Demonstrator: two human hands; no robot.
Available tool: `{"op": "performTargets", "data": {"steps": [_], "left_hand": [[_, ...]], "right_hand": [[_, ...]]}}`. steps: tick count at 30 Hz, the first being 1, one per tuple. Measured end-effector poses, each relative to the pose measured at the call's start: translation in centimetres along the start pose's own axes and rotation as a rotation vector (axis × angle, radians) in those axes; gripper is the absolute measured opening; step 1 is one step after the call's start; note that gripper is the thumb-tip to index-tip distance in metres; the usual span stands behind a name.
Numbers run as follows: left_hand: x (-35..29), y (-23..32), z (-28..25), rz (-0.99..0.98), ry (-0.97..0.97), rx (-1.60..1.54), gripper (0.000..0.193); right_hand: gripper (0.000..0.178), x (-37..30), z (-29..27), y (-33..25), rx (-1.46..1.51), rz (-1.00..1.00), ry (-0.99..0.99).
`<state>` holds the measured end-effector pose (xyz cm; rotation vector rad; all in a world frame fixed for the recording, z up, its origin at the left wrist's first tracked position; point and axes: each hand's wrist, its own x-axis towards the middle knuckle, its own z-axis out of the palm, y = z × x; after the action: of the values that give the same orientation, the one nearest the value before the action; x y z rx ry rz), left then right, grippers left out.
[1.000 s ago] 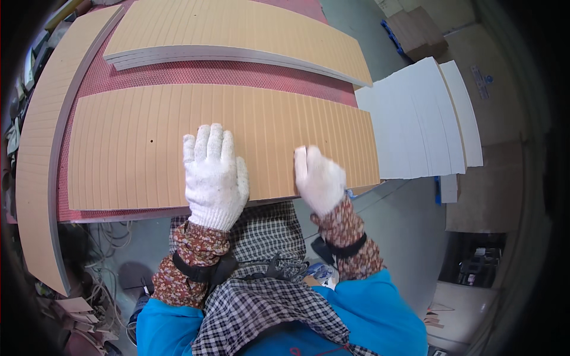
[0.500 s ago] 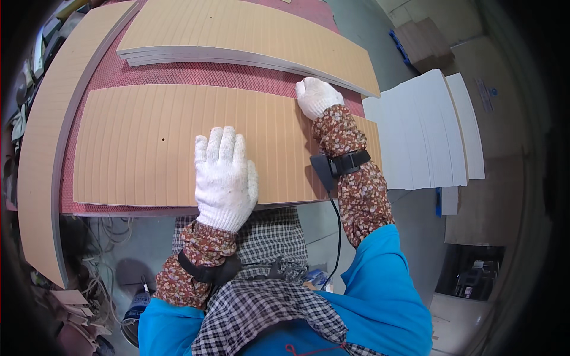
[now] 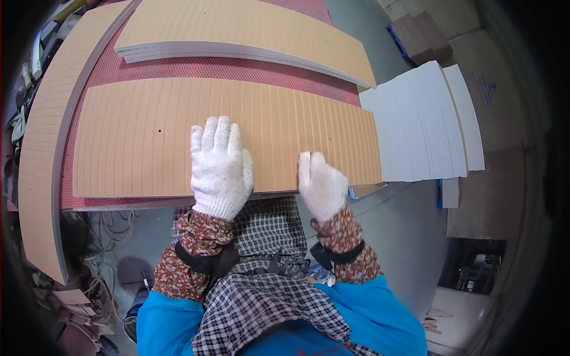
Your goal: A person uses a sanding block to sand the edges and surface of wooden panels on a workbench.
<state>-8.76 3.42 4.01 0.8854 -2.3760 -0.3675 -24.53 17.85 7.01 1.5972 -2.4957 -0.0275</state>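
A long tan board [image 3: 267, 130] with evenly spaced grooves lies crosswise on the red mesh-covered table [image 3: 178, 69] in front of me. Two small dark holes show in its face. My left hand [image 3: 219, 169], in a white knit glove, rests flat on the board with its fingers stretched out. Close to the board's near edge, right of centre, my gloved right hand [image 3: 322, 185] is closed, its fingers curled together. Whatever it may hold is hidden in the fingers.
A stack of similar tan boards [image 3: 249, 26] lies along the far side. Another long board [image 3: 47, 142] stretches down the left edge. White panels [image 3: 409, 127] are piled at the right. Cables [image 3: 110, 231] and a dark bucket [image 3: 135, 308] are below left.
My right hand has come back from the board's far edge to its near edge, still closed. My left hand stays flat on the board. The right-hand hole is now uncovered.
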Motion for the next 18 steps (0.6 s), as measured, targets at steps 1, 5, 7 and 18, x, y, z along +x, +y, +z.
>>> {"op": "performTargets", "data": {"steps": [1, 5, 7, 18], "left_hand": [[0.0, 0.0, 0.0, -0.001, -0.005, -0.004, 0.052], [0.0, 0.2, 0.2, 0.002, -0.001, -0.006, 0.052], [-0.1, 0.1, 0.2, 0.002, 0.006, 0.003, 0.052], [0.0, 0.1, 0.0, 0.007, 0.011, -0.007, 0.051]], "right_hand": [[0.015, -1.2, -0.2, -0.4, 0.025, 0.039, -0.013], [0.013, -5.4, -0.7, -1.4, 0.033, 0.124, -0.010], [0.013, -6.6, -0.3, -1.4, 0.089, 0.158, -0.028], [0.022, -6.3, -1.5, -2.8, 0.092, 0.075, -0.082]]}}
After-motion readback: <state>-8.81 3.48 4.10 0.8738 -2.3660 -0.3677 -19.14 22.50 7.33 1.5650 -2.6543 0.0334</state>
